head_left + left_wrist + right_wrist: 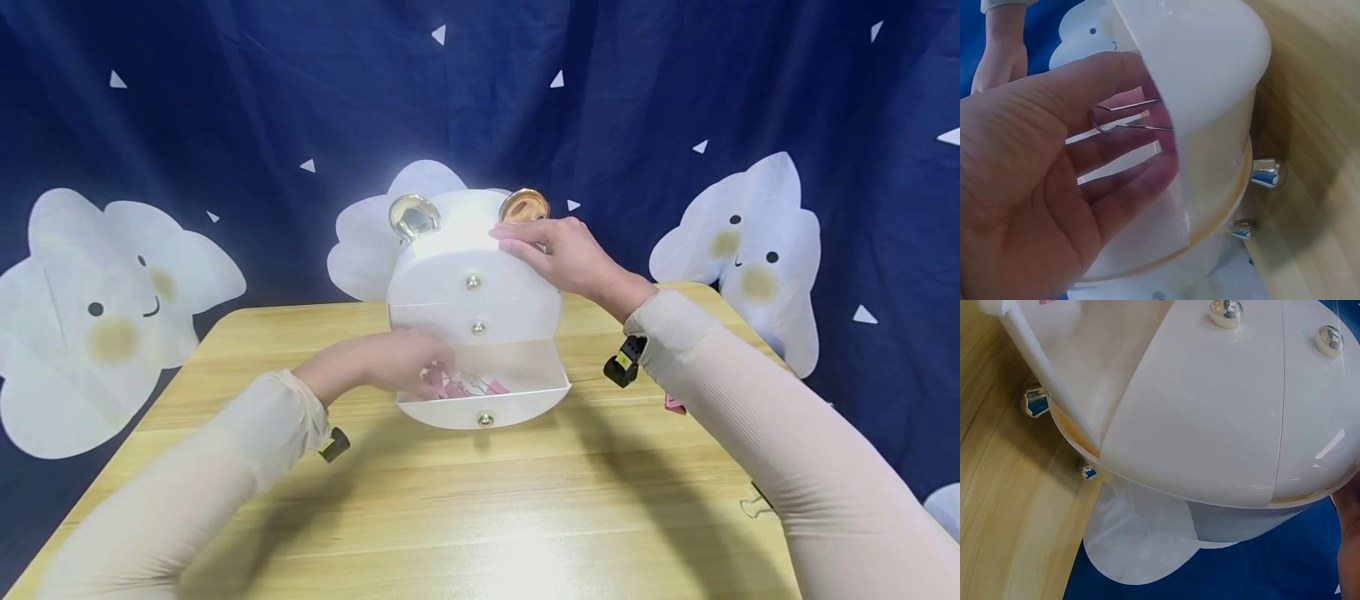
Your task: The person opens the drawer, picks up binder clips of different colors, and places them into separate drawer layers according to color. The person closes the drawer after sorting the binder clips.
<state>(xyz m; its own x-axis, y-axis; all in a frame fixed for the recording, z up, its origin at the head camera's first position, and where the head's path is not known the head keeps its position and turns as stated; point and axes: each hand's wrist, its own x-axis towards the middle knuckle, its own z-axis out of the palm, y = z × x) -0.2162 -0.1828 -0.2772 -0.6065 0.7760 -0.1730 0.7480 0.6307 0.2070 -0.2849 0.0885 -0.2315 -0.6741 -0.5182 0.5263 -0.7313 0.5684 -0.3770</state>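
A white storage box (427, 279) with gold bear ears stands on the table, its bottom drawer (528, 367) pulled out. Several pink binder clips (495, 387) with silver wire handles lie inside that drawer. My left hand (408, 360) reaches in over the drawer's left side. Its curled fingers hold a pink binder clip (1161, 122), partly hidden behind the drawer wall in the left wrist view. On the box's upper right, my right hand (573, 254) rests with fingers extended beside the right gold ear (525, 205). In the right wrist view, only an edge of this hand shows.
Two upper drawers with round knobs (473, 282) are closed. Right of the box, a pink object (674, 404) shows beside my right sleeve, and a binder clip (756, 504) sits farther forward. A dark blue curtain (630, 75) with cloud prints hangs behind the table.
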